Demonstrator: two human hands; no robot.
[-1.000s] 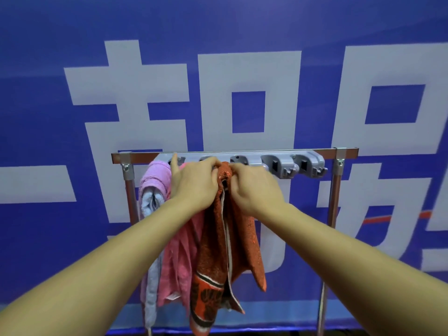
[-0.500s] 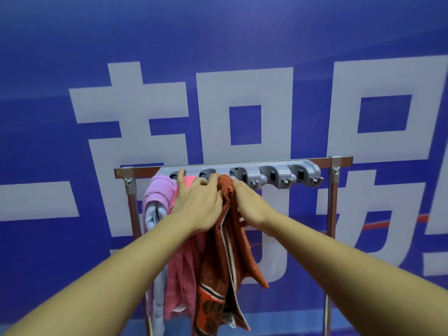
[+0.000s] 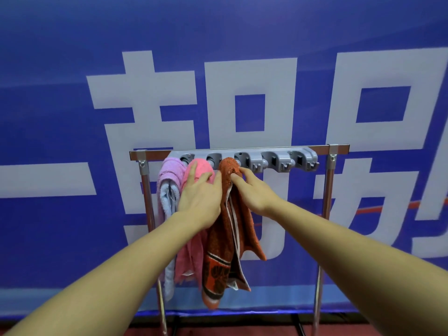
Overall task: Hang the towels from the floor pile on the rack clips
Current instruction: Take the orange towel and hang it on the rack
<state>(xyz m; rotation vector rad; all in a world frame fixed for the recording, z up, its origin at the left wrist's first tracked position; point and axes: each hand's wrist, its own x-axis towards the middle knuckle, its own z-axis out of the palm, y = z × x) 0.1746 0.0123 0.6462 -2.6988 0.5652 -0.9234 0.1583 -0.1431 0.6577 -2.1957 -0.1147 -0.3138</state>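
Three towels are being held by the grey clip strip (image 3: 274,157) along the top bar of the rack (image 3: 339,149): a lilac towel (image 3: 169,173) nearest the left end, a pink towel (image 3: 201,167) just beside it, and an orange towel (image 3: 225,226) at the third clip, each hanging straight down. The pink towel is being touched by the released, straightened fingers (image 3: 194,169) of the left hand (image 3: 198,200). The orange towel's top is being pressed by the loosely extended fingers (image 3: 236,177) of the right hand (image 3: 257,192); nothing is being grasped.
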